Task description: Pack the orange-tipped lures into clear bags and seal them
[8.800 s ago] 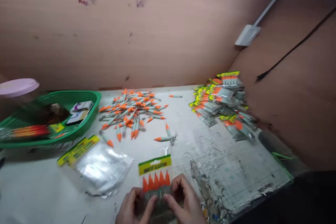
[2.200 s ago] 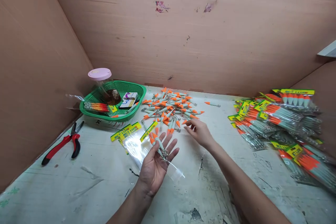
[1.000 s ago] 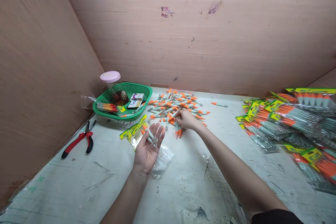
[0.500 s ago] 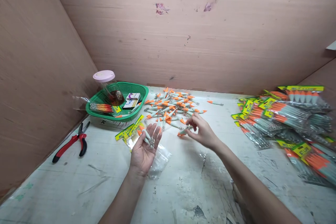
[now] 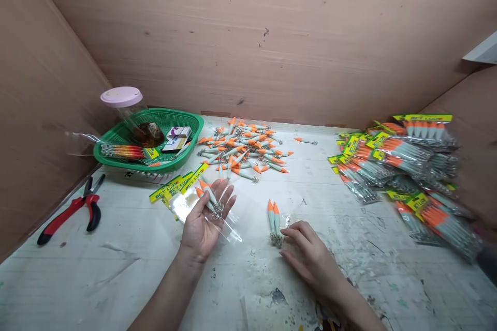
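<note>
Palm up, my left hand (image 5: pixel 204 227) cradles a few squid lures (image 5: pixel 212 199) with orange tips, pale bodies and metal hooks; the thumb lies against them. Beneath that hand are clear plastic bags (image 5: pixel 182 204) with yellow header cards (image 5: pixel 173 189). My right hand (image 5: pixel 308 251) rests low over the table, fingers stretched out and nothing in its grasp. Just left of its fingertips, two matching lures (image 5: pixel 273 217) lie side by side, orange tips pointing away and hooks toward me. Farther back spreads a heap of loose lures (image 5: pixel 248 150).
A green basket (image 5: pixel 194 137) at the back left contains a lidded plastic cup (image 5: pixel 122 97), a small box and packaged lures. Red-handled pliers (image 5: pixel 70 217) lie in front of it. Packed lure bags (image 5: pixel 388 160) are piled at right. One stray lure (image 5: pixel 305 140) lies behind.
My right hand has come back from the heap's front edge toward me and opened; two lures now lie beside it. My left hand still holds its lures. The camera view has shifted.
</note>
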Demonstrator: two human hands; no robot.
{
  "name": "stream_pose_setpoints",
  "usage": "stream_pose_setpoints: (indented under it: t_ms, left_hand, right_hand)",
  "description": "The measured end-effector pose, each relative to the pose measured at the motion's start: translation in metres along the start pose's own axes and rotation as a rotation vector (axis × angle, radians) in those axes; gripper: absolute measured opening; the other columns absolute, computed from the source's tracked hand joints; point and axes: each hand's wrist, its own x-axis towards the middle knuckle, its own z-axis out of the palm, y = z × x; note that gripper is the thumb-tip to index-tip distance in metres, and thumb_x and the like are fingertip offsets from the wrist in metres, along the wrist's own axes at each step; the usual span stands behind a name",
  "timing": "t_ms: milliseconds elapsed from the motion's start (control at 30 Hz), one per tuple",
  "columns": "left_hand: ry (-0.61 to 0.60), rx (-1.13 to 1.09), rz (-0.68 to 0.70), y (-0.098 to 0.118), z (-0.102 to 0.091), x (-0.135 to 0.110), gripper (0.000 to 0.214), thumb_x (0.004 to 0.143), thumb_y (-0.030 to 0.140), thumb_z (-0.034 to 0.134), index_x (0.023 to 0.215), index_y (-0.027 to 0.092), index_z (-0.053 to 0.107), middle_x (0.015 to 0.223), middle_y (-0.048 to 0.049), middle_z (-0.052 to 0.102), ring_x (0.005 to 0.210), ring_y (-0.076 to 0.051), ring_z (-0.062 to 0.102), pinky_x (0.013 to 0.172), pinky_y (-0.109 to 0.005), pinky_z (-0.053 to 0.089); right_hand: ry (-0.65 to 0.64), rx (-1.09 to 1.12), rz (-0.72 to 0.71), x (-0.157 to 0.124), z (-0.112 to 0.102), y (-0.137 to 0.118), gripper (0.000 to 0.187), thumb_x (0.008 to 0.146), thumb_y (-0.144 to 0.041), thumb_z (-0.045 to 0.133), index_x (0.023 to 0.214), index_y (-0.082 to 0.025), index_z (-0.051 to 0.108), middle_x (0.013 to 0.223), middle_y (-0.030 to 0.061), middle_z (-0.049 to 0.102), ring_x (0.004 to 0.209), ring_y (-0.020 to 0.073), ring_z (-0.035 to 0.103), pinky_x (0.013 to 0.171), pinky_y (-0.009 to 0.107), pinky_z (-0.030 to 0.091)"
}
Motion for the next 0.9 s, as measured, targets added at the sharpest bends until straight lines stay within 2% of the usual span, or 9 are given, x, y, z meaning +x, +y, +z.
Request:
stream_pose_setpoints:
  t_ms: [200,333,400,533,600,667,733,800,900]
  left_hand:
    - [0.015,0.081,-0.001,-0.005,0.003,-0.003,0.034,0.089,0.015,0.044,0.122,0.011,0.053,0.106,-0.0123,0.070,0.096,-0.023,0.067,0.083,-0.037,0.056]
    - [0.006,0.089,-0.027,-0.006,0.003,-0.003,0.033,0.089,0.016,0.045,0.120,0.011,0.055,0.105,-0.0123,0.070,0.095,-0.023,0.067,0.085,-0.037,0.055]
    - [-0.003,0.092,-0.037,-0.007,0.002,-0.003,0.034,0.089,0.017,0.045,0.121,0.012,0.055,0.105,-0.0121,0.070,0.096,-0.023,0.067,0.087,-0.038,0.054]
    - [-0.003,0.105,-0.048,-0.008,0.000,-0.003,0.035,0.088,0.017,0.045,0.123,0.011,0.053,0.106,-0.0127,0.069,0.097,-0.024,0.066,0.088,-0.039,0.054]
    - [0.004,0.099,-0.052,-0.008,0.001,-0.003,0.036,0.088,0.016,0.045,0.124,0.011,0.053,0.106,-0.0130,0.069,0.096,-0.024,0.067,0.088,-0.039,0.054]
    - [0.003,0.092,-0.057,-0.008,0.001,-0.003,0.037,0.089,0.016,0.045,0.125,0.012,0.052,0.107,-0.0128,0.069,0.096,-0.023,0.067,0.088,-0.039,0.054]
    - [-0.004,0.092,-0.063,-0.008,0.002,-0.004,0.037,0.089,0.016,0.044,0.124,0.013,0.053,0.106,-0.0122,0.070,0.096,-0.023,0.067,0.086,-0.038,0.055]
    - [-0.012,0.096,-0.069,-0.008,0.002,-0.005,0.035,0.089,0.015,0.044,0.123,0.012,0.054,0.106,-0.0117,0.070,0.096,-0.024,0.067,0.085,-0.038,0.055]
    - [-0.026,0.096,-0.070,-0.007,0.002,-0.005,0.035,0.089,0.015,0.043,0.122,0.012,0.054,0.105,-0.0118,0.070,0.095,-0.024,0.067,0.085,-0.038,0.055]
  right_hand:
    - [-0.045,-0.105,-0.005,0.012,0.011,-0.008,0.027,0.085,-0.016,0.049,0.111,-0.020,0.053,0.090,0.0087,0.055,0.083,0.0222,0.056,0.067,0.035,0.052]
    - [-0.021,0.003,0.037,0.016,0.011,-0.010,0.019,0.088,-0.018,0.046,0.103,-0.022,0.057,0.086,0.0069,0.055,0.079,0.0197,0.056,0.066,0.032,0.051]
    - [-0.008,0.132,0.103,0.014,0.008,-0.011,0.016,0.089,-0.023,0.047,0.102,-0.023,0.057,0.086,0.0057,0.056,0.076,0.0180,0.057,0.065,0.030,0.050]
    - [0.031,0.360,0.338,0.004,0.004,-0.007,0.019,0.091,-0.034,0.046,0.104,-0.023,0.055,0.086,0.0043,0.060,0.075,0.0167,0.059,0.064,0.028,0.050]
    - [0.107,0.296,0.410,-0.002,0.002,-0.002,0.021,0.091,-0.036,0.046,0.103,-0.023,0.056,0.089,0.0056,0.060,0.075,0.0174,0.059,0.063,0.029,0.050]
    - [0.174,0.185,0.425,-0.007,0.000,0.005,0.020,0.091,-0.036,0.045,0.101,-0.022,0.057,0.090,0.0069,0.059,0.073,0.0175,0.058,0.060,0.029,0.049]
    - [0.191,0.116,0.398,-0.007,-0.004,0.010,0.019,0.092,-0.033,0.044,0.099,-0.022,0.057,0.089,0.0073,0.059,0.070,0.0169,0.057,0.057,0.029,0.048]
    - [0.160,0.062,0.308,0.001,-0.008,0.012,0.017,0.092,-0.026,0.042,0.099,-0.022,0.056,0.087,0.0069,0.058,0.069,0.0166,0.056,0.058,0.029,0.048]
    - [-0.021,-0.104,0.017,0.027,-0.013,0.013,0.026,0.088,-0.009,0.037,0.103,-0.021,0.056,0.095,0.0087,0.059,0.085,0.0194,0.054,0.069,0.033,0.048]
